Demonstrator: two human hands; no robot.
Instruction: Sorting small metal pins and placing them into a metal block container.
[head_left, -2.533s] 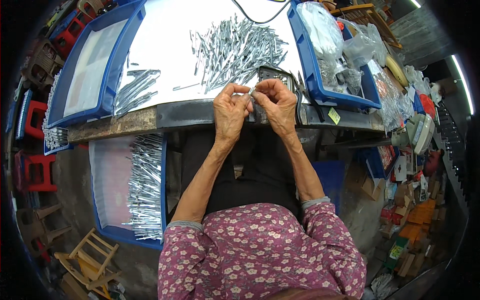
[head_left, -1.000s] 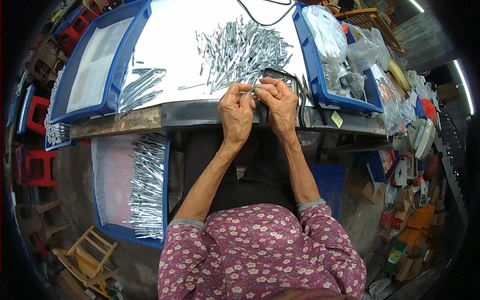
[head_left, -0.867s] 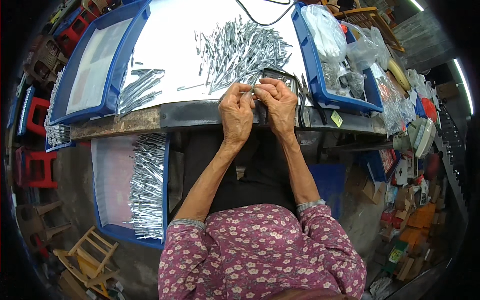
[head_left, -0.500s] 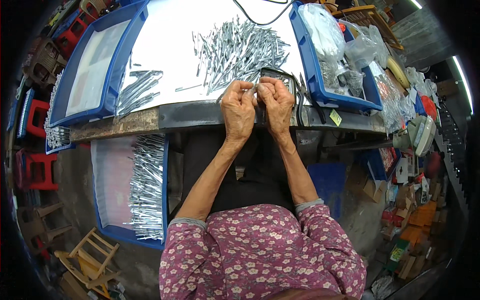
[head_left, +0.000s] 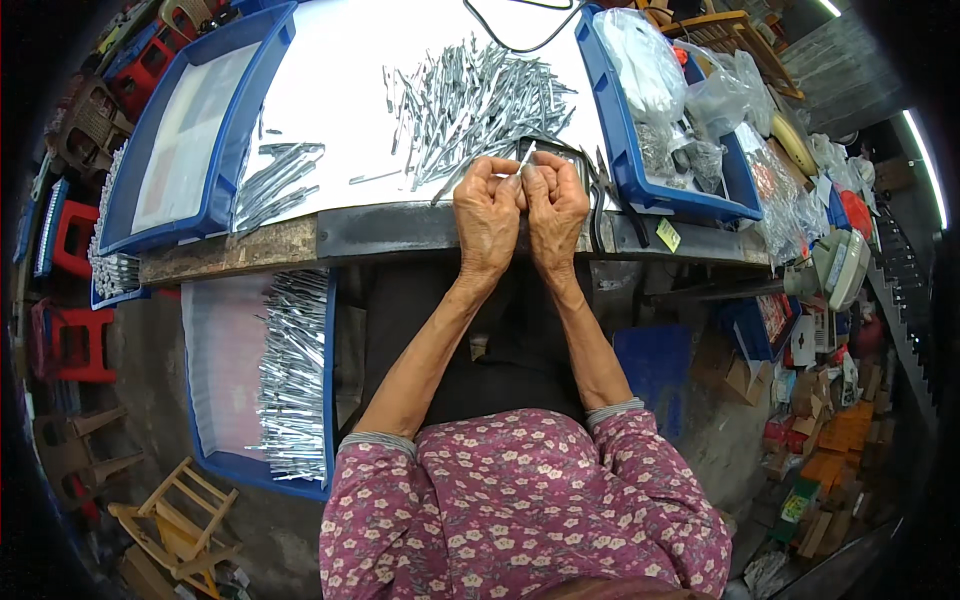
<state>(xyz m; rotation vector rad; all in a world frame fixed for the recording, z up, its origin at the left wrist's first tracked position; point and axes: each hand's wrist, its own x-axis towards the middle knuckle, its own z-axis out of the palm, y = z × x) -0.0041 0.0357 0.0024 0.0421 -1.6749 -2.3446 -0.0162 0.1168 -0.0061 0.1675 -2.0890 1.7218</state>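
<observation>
My left hand and my right hand meet at the table's front edge, thumbs and fingertips pinched together. Between them a thin, shiny metal rod points up and away; its lower end is hidden by the fingers. Just beyond lies a big heap of similar metal rods on the white tabletop. A small dark-rimmed tray sits partly behind my right hand. Dark-handled pliers lie to the right of that hand.
A smaller rod pile lies beside a blue tray at left. At right, another blue bin holds plastic bags. Below the table, a blue crate contains many rods. A black cable curves across the far tabletop.
My hands have come closer together, the left shifting slightly right. The metal rod now shows plainly above the fingertips, pointing up and away.
</observation>
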